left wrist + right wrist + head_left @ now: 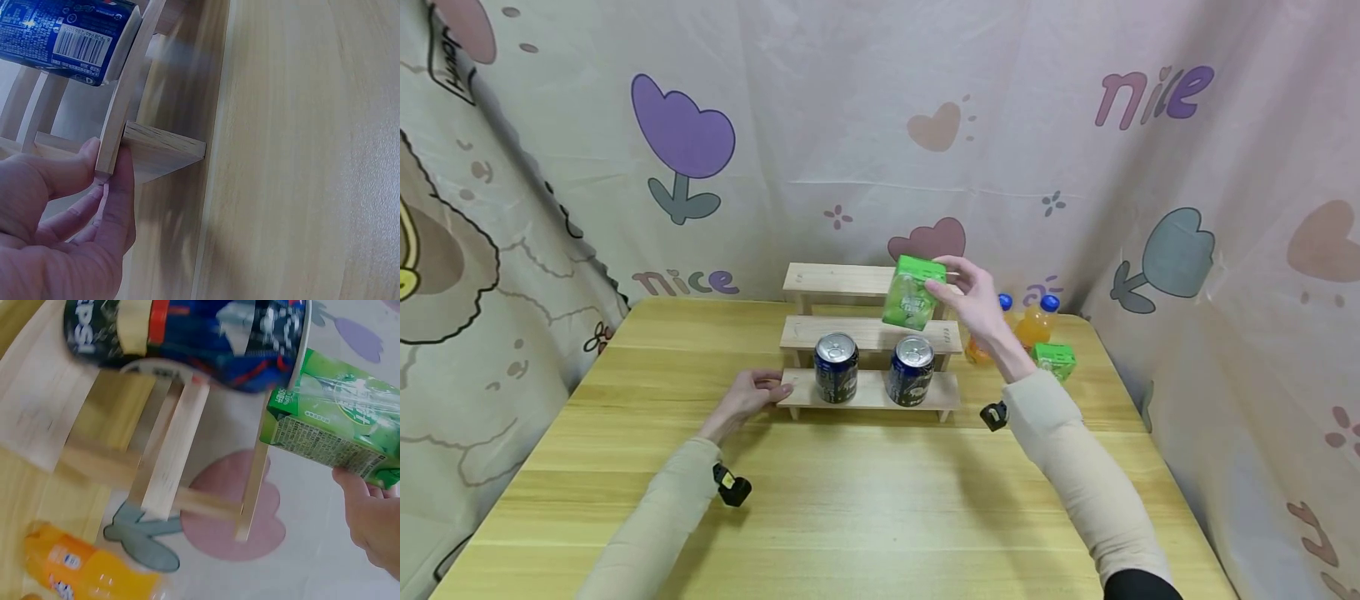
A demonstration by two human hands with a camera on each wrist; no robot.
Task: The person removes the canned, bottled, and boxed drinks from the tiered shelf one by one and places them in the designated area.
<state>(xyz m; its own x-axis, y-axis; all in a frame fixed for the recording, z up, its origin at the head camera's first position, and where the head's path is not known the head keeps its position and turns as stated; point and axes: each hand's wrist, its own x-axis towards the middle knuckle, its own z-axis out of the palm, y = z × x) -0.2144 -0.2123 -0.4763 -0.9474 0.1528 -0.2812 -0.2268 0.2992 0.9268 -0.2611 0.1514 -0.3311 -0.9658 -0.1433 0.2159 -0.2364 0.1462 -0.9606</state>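
Note:
My left hand (754, 397) pinches the left end of the bottom step of a three-step wooden stand (871, 333); in the left wrist view the thumb lies over the board (119, 131) and fingers under it. Two dark blue Pepsi cans (837, 367) stand upright on that bottom step. My right hand (973, 300) holds a green drink carton (913, 292) by its right side, in front of the upper steps. In the right wrist view the carton (340, 419) shows its printed side, with the fingers at its end and a can (187, 337) close to the camera.
Right of the stand are orange drink bottles with blue caps (1049, 303) and another green carton (1056, 359). The wooden table (880, 508) reaches back to a printed curtain (850, 125), which also hangs along both sides.

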